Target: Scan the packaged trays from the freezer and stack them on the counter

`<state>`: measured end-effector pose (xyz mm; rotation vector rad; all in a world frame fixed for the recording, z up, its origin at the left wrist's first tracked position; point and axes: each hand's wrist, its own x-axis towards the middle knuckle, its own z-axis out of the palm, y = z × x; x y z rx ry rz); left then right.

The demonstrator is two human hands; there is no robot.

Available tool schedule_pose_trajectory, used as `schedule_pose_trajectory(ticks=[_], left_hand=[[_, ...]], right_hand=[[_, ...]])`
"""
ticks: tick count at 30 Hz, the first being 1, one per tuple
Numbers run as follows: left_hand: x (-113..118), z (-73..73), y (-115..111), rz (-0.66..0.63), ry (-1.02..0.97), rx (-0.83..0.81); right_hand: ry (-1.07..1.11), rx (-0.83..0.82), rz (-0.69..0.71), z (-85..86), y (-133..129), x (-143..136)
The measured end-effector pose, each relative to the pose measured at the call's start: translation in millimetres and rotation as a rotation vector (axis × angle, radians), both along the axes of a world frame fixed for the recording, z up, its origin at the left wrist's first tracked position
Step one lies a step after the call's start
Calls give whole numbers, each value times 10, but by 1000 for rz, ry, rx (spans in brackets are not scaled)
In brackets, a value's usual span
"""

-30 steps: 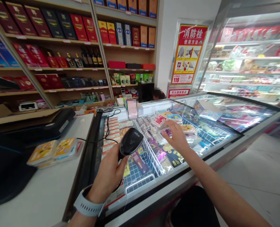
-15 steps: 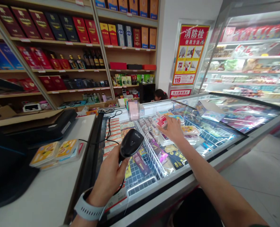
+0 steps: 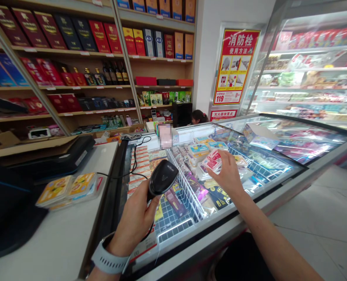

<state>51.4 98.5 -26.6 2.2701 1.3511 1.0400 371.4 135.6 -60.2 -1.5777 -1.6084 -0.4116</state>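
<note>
My left hand [image 3: 139, 212], with a grey watch on its wrist, is closed round a black handheld scanner [image 3: 163, 177], held over the left part of the freezer. My right hand [image 3: 227, 173] grips a small clear pack with a red and white label [image 3: 213, 160] between thumb and fingers. Beneath and beside it, packs with blue and yellow labels [image 3: 199, 150] lie in stacks on the freezer's glass top. An orange-labelled pack [image 3: 240, 160] shows just right of my right hand. The scanner's cable trails behind it to the left.
Orange-labelled packs [image 3: 82, 184] sit on the white counter [image 3: 70, 234] at left, near a black device. An opened carton [image 3: 261, 136] rests on the freezer's right side. Behind the freezer, a person's head [image 3: 199, 116] shows before shelves of boxes. A lit display fridge [image 3: 316, 78] stands at right.
My right hand has moved right and slightly toward me, with the red-labelled pack in it. Blue-labelled packs behind it show more fully. My left hand and the scanner have hardly moved.
</note>
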Motion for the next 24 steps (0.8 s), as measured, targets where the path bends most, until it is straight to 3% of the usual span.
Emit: schedule_pose_trajectory(ticks=[4, 15, 20, 24], left_hand=[[-6, 7, -6, -3, 0, 4], [-26, 30, -12, 20, -12, 8], [-31, 30, -15, 20, -11, 1], [-35, 30, -17, 22, -14, 21]], right_hand=[[27, -17, 81, 105, -33, 22], [-83, -65, 145, 305, -68, -14], [-112, -129, 108, 291, -171, 1], [-216, -295, 242, 216, -224, 52]])
